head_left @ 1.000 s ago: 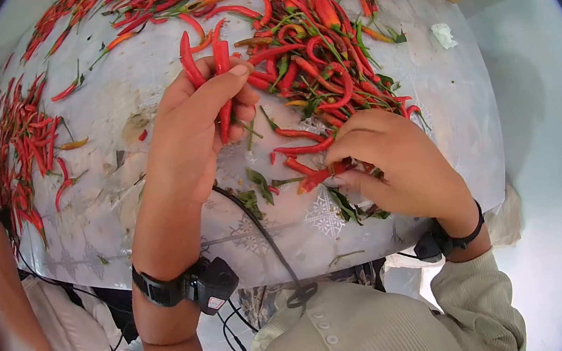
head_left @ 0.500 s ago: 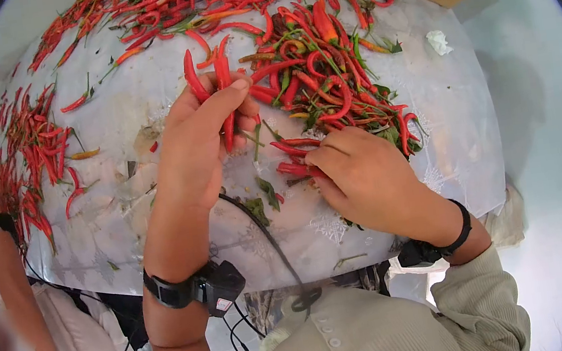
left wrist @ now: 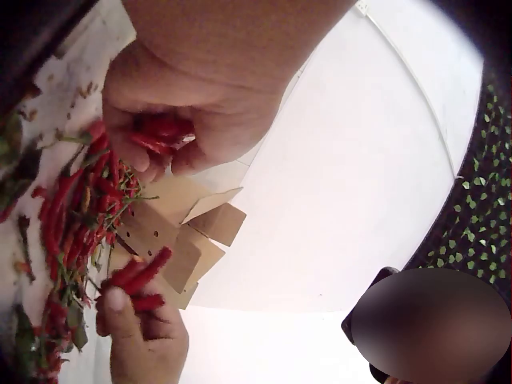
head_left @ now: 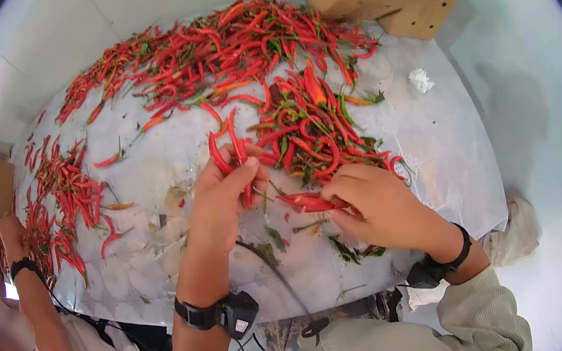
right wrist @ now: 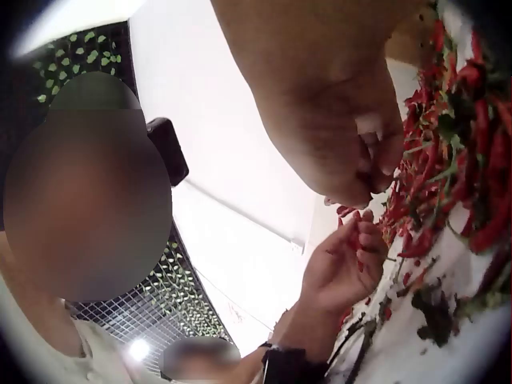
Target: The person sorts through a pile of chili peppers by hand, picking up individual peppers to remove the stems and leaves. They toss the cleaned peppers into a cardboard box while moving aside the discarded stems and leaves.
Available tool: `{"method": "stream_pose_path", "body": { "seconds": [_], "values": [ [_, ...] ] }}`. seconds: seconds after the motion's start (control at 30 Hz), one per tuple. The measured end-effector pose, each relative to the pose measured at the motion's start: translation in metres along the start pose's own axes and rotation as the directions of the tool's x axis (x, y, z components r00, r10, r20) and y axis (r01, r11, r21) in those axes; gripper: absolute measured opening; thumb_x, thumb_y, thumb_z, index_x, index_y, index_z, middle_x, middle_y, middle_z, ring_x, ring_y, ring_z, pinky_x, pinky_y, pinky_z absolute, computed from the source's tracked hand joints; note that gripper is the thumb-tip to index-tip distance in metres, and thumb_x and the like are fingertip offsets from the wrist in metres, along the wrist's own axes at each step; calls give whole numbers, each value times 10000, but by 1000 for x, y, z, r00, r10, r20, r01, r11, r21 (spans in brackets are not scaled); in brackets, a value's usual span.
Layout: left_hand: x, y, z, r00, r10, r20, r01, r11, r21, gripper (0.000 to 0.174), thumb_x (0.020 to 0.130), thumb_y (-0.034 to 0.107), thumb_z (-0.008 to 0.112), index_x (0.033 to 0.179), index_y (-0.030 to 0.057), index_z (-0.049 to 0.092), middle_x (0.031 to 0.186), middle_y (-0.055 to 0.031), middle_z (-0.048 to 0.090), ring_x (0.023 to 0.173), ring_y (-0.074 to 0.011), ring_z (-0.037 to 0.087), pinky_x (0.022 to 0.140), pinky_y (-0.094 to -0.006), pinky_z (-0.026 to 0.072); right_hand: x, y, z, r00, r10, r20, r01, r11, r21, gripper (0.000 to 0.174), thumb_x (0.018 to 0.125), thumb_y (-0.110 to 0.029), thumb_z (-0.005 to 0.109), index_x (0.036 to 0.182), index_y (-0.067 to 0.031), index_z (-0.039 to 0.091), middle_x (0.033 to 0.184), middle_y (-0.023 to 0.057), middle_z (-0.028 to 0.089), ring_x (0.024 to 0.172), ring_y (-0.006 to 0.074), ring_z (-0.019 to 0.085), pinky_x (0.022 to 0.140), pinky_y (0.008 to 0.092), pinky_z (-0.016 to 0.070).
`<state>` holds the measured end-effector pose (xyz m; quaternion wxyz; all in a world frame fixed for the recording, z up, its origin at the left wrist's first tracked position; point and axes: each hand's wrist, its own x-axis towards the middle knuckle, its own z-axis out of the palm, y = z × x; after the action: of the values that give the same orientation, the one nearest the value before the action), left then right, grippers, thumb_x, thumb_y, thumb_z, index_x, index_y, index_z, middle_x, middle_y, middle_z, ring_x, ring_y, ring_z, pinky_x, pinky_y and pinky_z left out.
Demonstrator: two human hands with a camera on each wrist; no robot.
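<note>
Several red chili peppers (head_left: 219,154) stick up from the left hand (head_left: 217,201), which grips them between thumb and curled fingers. In the left wrist view these chilies (left wrist: 162,132) show inside the palm. Close by on the right, the right hand (head_left: 383,206) pinches red chilies (head_left: 307,202) lying sideways, their tips pointing toward the left hand. The right wrist view shows the left hand (right wrist: 340,272) just beyond the right hand (right wrist: 336,136), whose fingertips are partly dark. Just beyond both hands lies a heap of chilies (head_left: 306,126) with green stems and leaves.
A long pile of chilies (head_left: 208,50) runs along the table's far side, another (head_left: 60,197) on the left. An open cardboard box (head_left: 415,8) stands at the back right. Loose leaves (head_left: 344,249) and white crumpled paper (head_left: 420,80) lie on the tablecloth. Another person's arm (head_left: 43,306) reaches in at left.
The head view has tilted up, showing more of the far side. The right hand has gathered chilies from the table and brought them nearer the left hand, which keeps its grip.
</note>
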<state>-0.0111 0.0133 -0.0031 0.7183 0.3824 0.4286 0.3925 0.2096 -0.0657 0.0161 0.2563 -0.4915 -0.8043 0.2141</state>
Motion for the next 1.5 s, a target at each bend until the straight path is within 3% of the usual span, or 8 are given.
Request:
{"method": "stream_pose_path", "body": {
  "seconds": [0.27, 0.53, 0.73, 0.87, 0.93, 1.0, 1.33, 1.5],
  "values": [
    [1, -3, 1, 994, -42, 106, 48, 997, -54, 248, 940, 91, 520, 1175, 11, 537, 964, -87, 632, 878, -171, 625, 723, -291, 529, 8, 4, -66, 884, 104, -457, -68, 993, 94, 167, 809, -95, 692, 938, -23, 614, 828, 92, 589, 693, 174, 583, 619, 298, 472],
    [-3, 1, 9, 992, -10, 124, 5, 999, 41, 318, 911, 77, 592, 1218, 44, 518, 969, -90, 649, 798, -164, 649, 649, -291, 528, 76, 4, -170, 323, -393, -861, -23, 906, -422, 179, 824, -148, 696, 951, -32, 646, 796, 64, 628, 671, 172, 592, 628, 289, 480],
    [-4, -7, 5, 993, 12, 116, -17, 999, 36, 382, 894, 86, 628, 1252, 62, 495, 947, -93, 649, 785, -157, 641, 640, -273, 508, 146, 118, -197, 562, -504, -656, -351, 573, -741, 365, 843, -311, 683, 1057, -20, 635, 955, 119, 659, 698, 192, 603, 693, 317, 496],
    [-6, 1, 10, 987, 114, 117, -125, 988, 91, 396, 889, 86, 644, 1242, 62, 467, 939, -100, 656, 771, -160, 643, 647, -269, 519, 96, 57, -113, 721, -324, -612, 62, 910, -409, 254, 798, -232, 740, 969, -57, 672, 894, 43, 645, 587, 101, 497, 552, 256, 423],
    [-9, -1, 16, 978, 154, 137, -169, 980, 107, 418, 883, 82, 654, 1243, 65, 442, 949, -103, 657, 779, -155, 649, 644, -254, 515, 60, 27, -63, 889, 51, -455, -91, 994, -67, 277, 805, -273, 724, 904, -21, 664, 784, 91, 604, 659, 196, 571, 587, 312, 465],
    [-11, -3, 22, 973, 168, 160, -188, 975, 118, 456, 873, 78, 673, 1247, 69, 413, 968, -108, 657, 807, -145, 659, 643, -232, 507, 41, 15, -24, 938, 67, -339, -12, 987, 161, 275, 802, -267, 738, 904, -24, 660, 768, 72, 587, 598, 151, 518, 545, 290, 425],
    [-16, -21, 32, 900, 338, 275, -434, 745, 507, 529, 799, 23, 706, 1236, 34, 409, 899, -91, 665, 794, -193, 654, 719, -298, 519, 27, 12, 9, 965, 242, -99, -120, 746, 656, 254, 795, -161, 748, 968, -3, 651, 850, 70, 604, 657, 98, 573, 563, 244, 451],
    [-14, -18, 31, 876, 401, 269, -483, 732, 481, 546, 730, -98, 606, 1225, 23, 412, 1006, -121, 605, 911, -223, 641, 807, -319, 520, 22, 14, -1, 952, 206, -226, -70, 866, 494, 221, 799, -134, 741, 961, -12, 653, 808, 44, 597, 617, 70, 523, 535, 224, 412]
  ]
}}
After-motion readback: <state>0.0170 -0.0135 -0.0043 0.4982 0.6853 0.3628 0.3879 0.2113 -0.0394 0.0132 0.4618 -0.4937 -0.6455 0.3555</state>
